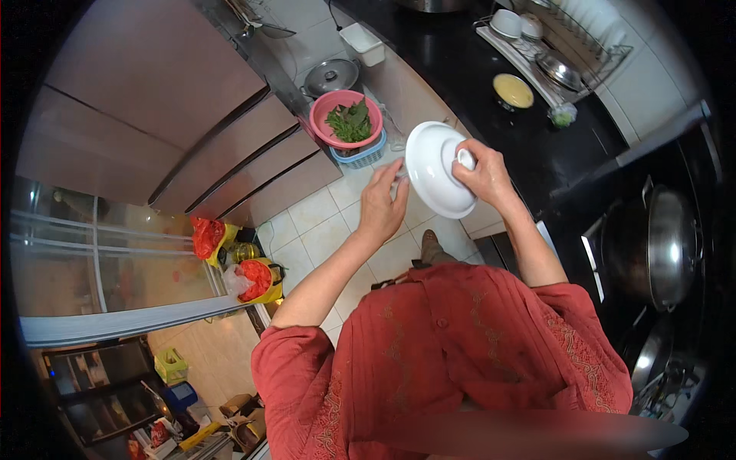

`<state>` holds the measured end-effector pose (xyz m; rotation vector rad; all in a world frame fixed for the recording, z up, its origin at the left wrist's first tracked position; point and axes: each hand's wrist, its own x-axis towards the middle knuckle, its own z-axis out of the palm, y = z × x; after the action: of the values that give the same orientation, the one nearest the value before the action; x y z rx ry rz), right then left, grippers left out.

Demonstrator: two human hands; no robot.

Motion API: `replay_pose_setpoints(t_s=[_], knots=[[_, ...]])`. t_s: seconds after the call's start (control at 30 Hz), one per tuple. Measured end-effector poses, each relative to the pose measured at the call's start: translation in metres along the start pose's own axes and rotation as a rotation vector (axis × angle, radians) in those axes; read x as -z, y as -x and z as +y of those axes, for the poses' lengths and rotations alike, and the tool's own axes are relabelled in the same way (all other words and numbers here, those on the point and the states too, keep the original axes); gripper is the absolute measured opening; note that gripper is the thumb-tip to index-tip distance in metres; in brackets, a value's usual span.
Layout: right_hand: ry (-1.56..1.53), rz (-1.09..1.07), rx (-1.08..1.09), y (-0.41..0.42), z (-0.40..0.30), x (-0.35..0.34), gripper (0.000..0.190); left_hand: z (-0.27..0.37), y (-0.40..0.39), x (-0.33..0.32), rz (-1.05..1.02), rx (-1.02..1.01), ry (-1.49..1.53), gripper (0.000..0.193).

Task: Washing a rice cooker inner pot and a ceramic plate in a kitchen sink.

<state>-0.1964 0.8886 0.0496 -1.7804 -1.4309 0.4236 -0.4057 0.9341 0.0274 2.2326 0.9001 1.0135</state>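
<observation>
My right hand [489, 175] grips the knob of a white ceramic lid [428, 167], which is tilted with its rim to the left. Close by the lid's left rim is my left hand [382, 204], its fingers apart. Whether those fingertips touch the rim cannot be made out. Both hands are raised over the tiled floor, in front of my red shirt. On the black counter [440, 77] beyond the lid sits a small bowl of yellow food [513, 91].
A pink basin of leafy greens [351, 122] rests on a blue plastic basket [362, 154], with a lidded metal pot [332, 77] behind. At right, a large pan [670, 247] stands on the stove. A dish rack [598, 72] lines the wall. Bags [256, 279] lie by the glass door.
</observation>
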Motion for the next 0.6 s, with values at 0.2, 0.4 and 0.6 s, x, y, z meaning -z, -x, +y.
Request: replay_pose_setpoints(t_s=[0.2,0.4,0.6], knots=[[0.011,0.006,-0.061,-0.096,0.021,-0.015,0.028,-0.023,-0.068,-0.028,-0.218,0.689,0.880,0.028],[0.029,0.013,-0.046,-0.162,0.019,-0.023,0.023,-0.072,-0.133,-0.032,-0.370,0.687,0.827,0.024],[0.127,0.070,0.042,-0.214,0.015,-0.015,0.024,-0.119,-0.218,-0.016,-0.831,0.451,0.600,0.024]])
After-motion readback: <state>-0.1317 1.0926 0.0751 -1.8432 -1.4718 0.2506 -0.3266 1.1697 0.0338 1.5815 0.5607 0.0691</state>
